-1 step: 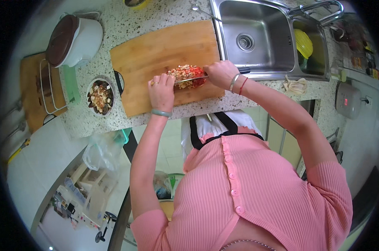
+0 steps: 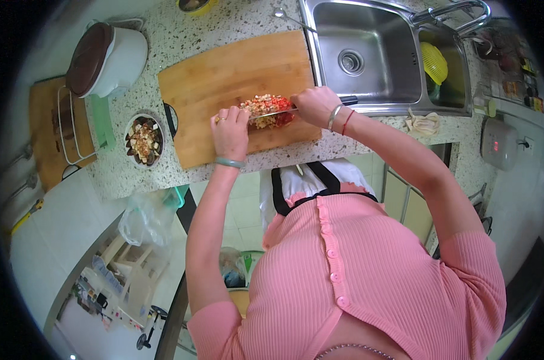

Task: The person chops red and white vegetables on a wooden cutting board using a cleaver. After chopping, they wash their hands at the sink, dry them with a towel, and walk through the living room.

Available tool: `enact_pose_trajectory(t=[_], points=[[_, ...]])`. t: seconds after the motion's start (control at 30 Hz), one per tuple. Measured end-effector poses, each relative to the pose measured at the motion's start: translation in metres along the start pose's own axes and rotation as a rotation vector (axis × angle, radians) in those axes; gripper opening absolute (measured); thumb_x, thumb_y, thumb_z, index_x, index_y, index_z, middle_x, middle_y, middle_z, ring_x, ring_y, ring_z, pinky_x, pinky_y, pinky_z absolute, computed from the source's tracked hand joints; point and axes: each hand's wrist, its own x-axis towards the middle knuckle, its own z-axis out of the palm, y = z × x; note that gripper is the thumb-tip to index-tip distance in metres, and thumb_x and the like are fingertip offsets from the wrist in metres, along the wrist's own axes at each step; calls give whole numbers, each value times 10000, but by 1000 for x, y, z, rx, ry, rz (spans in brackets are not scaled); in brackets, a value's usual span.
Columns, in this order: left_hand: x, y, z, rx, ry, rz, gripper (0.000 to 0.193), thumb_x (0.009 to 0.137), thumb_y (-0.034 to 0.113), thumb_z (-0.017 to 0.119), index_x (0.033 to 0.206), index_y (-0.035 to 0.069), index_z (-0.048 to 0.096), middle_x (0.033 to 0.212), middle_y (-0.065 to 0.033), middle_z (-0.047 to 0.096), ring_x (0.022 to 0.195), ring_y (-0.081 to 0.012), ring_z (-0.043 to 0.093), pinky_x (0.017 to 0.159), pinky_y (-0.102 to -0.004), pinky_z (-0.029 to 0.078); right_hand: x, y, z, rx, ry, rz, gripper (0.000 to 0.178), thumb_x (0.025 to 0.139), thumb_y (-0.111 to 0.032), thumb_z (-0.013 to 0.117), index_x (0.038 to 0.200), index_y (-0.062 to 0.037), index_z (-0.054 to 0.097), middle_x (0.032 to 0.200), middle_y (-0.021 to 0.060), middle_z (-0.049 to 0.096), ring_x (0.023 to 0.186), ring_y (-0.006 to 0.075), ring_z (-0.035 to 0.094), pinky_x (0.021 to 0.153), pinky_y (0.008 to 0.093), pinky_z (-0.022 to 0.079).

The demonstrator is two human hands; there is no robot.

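My right hand (image 2: pixel 316 107) is closed around a kitchen knife (image 2: pixel 274 113), whose black handle end sticks out to the right past my fist. The blade lies across a heap of finely chopped red and pale pieces (image 2: pixel 265 104) on a wooden cutting board (image 2: pixel 224 72). At the blade's left end, the bent fingers of my left hand (image 2: pixel 229 133) are closed together on the tip. Chopped bits show on both the far and near sides of the blade. The cutting edge itself is hidden among them.
Left of the board stands a bowl of diced food (image 2: pixel 144 141), near a white pot with a brown lid (image 2: pixel 120 60). A steel sink (image 2: pixel 374 36) with a yellow-green basket (image 2: pixel 434 63) is at the right. A spoon (image 2: pixel 293 19) and a crumpled cloth (image 2: pixel 424 123) lie beside it.
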Motion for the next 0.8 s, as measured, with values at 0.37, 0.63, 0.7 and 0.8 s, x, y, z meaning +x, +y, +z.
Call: enact_pose_trajectory(t=[0.37,0.63,0.7,0.8], points=[[35,-26,-9,-9,50,42,151,790,93,660,908,154,589,884,-13,562,916,-226,541,833,-399,385,34,4,-36,-33,-6,-36,203,856,-232,621,876,-58,723,913,178,713,862,322,704,739,403,559],[23,-18,-10,-57,-32,42,161,791,101,653,930,161,597,892,-9,558,924,-221,542,842,-396,389,19,0,-36,-50,-106,7,226,878,-257,608,871,-64,726,924,167,715,894,317,699,748,398,556],[21,-16,-16,-80,-8,35,164,792,103,656,936,156,597,894,-9,558,924,-223,542,843,-398,389,11,-7,-48,-47,-127,3,215,876,-237,596,867,-69,729,922,169,715,892,317,699,745,397,557],[14,-16,-12,-82,-9,36,156,795,107,641,939,150,596,897,-13,555,920,-226,539,837,-399,397,10,-13,-48,-58,-123,1,204,873,-221,583,861,-79,730,911,172,713,871,317,702,725,397,559]])
